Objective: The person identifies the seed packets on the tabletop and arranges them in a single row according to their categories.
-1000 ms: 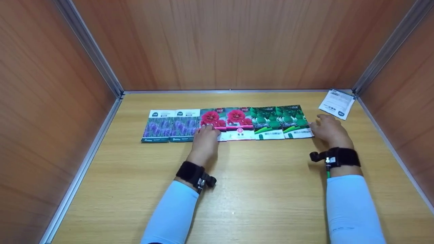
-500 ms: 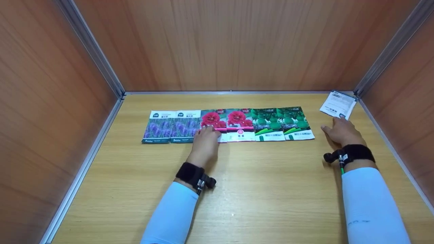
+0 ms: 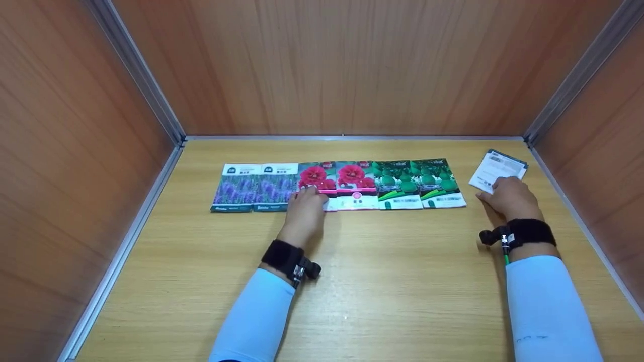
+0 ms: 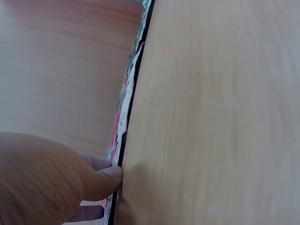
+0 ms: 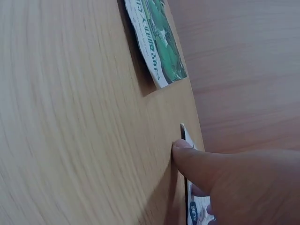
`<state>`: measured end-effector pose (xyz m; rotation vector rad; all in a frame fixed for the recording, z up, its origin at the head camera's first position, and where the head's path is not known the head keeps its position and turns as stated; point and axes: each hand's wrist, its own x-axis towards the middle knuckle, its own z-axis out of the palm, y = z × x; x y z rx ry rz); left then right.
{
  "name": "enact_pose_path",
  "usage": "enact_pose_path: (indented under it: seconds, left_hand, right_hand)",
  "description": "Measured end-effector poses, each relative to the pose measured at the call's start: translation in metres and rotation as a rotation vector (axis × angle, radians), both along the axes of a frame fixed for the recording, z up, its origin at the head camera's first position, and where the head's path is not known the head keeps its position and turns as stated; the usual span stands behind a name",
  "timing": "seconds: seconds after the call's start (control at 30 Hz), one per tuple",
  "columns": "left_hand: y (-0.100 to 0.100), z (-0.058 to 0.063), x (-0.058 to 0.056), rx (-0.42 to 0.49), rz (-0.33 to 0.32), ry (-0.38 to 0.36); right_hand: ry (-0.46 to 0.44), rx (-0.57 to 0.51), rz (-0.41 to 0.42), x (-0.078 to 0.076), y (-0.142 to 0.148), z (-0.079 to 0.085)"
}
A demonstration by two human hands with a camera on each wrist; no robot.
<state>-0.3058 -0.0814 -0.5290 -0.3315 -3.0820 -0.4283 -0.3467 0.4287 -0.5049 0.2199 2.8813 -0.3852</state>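
Six seed packets lie in a row on the wooden table: two lavender packets, two red flower packets and two green packets. My left hand rests with its fingers on the near edge of the left red flower packet. To the right of the row, my right hand touches the near corner of a white packet lying flat and askew. In the right wrist view a straight finger meets that white packet at its edge, with a green packet beyond.
Wooden walls close the table in at the back, left and right, with metal strips in the corners. The white packet lies near the right wall.
My right hand left the end of the green packets, reached to the white packet in the back right corner, and slid it nearer. The left hand has stayed on the red flower packet.
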Motion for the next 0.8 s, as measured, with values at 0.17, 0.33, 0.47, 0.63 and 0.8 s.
enact_pose_path:
  seconds: [0.17, 0.33, 0.47, 0.63, 0.8]
  left_hand:
    - [0.001, 0.0, 0.001, -0.003, 0.003, 0.008]
    - [0.001, 0.001, 0.001, 0.005, 0.008, -0.005]
    - [0.0, 0.001, 0.002, 0.012, 0.007, -0.003]
    - [-0.001, 0.001, 0.002, 0.011, 0.001, -0.004]
    - [0.0, 0.001, 0.002, 0.015, 0.002, -0.012]
  right_hand:
    - [0.055, 0.03, 0.0, -0.004, -0.003, -0.005]
    - [0.067, 0.084, 0.014, -0.007, -0.008, -0.005]
    - [0.084, 0.14, 0.072, -0.007, -0.01, -0.005]
    - [0.142, 0.145, 0.078, -0.004, -0.012, -0.012]
    - [0.046, 0.081, 0.054, 0.0, -0.014, -0.007]
